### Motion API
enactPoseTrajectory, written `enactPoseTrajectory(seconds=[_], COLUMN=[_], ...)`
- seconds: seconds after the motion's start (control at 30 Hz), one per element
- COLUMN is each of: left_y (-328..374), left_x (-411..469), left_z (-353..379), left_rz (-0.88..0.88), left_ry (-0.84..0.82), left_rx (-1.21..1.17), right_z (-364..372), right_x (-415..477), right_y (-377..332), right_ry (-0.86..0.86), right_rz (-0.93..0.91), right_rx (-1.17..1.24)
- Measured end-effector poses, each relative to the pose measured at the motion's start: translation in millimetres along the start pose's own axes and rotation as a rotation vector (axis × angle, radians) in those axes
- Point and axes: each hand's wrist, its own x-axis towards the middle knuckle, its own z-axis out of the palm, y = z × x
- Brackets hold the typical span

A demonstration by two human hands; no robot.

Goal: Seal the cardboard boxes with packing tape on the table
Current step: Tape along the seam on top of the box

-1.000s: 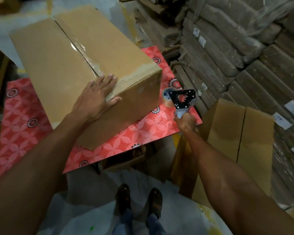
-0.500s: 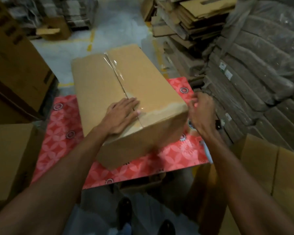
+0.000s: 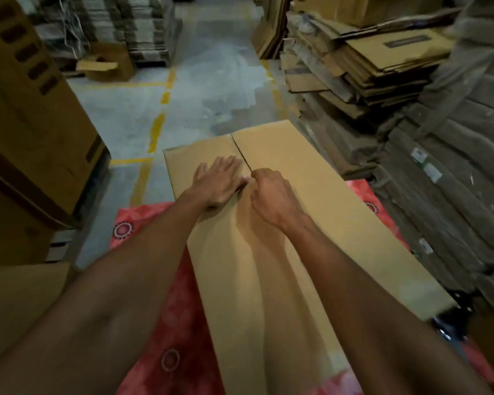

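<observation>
Box lies lengthwise on the red table, top flaps closed. Left hand is flat on the box top, fingers straight and together, just left of the box's seam. Right hand is on the box top just right of the seam, fingers curled tight. Can't tell if it pinches anything.

The cardboard box lies lengthwise on the desk, running away from the person, with bare desk showing along its left side and past its right edge. On the box top, the left grip lies flat just left of the centre seam and the right grip sits just right of it, the two nearly touching. Tall cartons stand to the left of the desk, stacks of flattened cardboard rise to the right, and the floor stretches behind the box.
</observation>
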Motion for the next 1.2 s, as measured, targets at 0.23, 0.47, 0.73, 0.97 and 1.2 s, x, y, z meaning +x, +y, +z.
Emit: enactPoseTrajectory(seconds=[0.23,0.47,0.73,0.97,1.2], left_y=[-45.5,-55.0,-53.0,-7.5,1.1], left_x=[81.7,87.6,88.1,27.7,10.0], left_z=[-14.8,-2.7,-5.8,10.7,8.3], left_rz=[0.057,0.111,0.083,0.232,0.156], left_ry=[0.055,0.199,0.127,0.097,0.072], left_rx=[0.034,0.120,0.140,0.126,0.139], right_z=[36.4,57.8,36.8,37.7,17.0], right_x=[110.5,120.8,28.3,14.0,-69.4], right_y=[5.0,9.1,4.8,3.1,4.2], right_ry=[-0.058,-0.132,-0.207,-0.220,-0.246], right_rz=[-0.084,-0.039,0.035,0.055,0.054], right_rx=[-0.155,-0.279,-0.277,-0.313,-0.297])
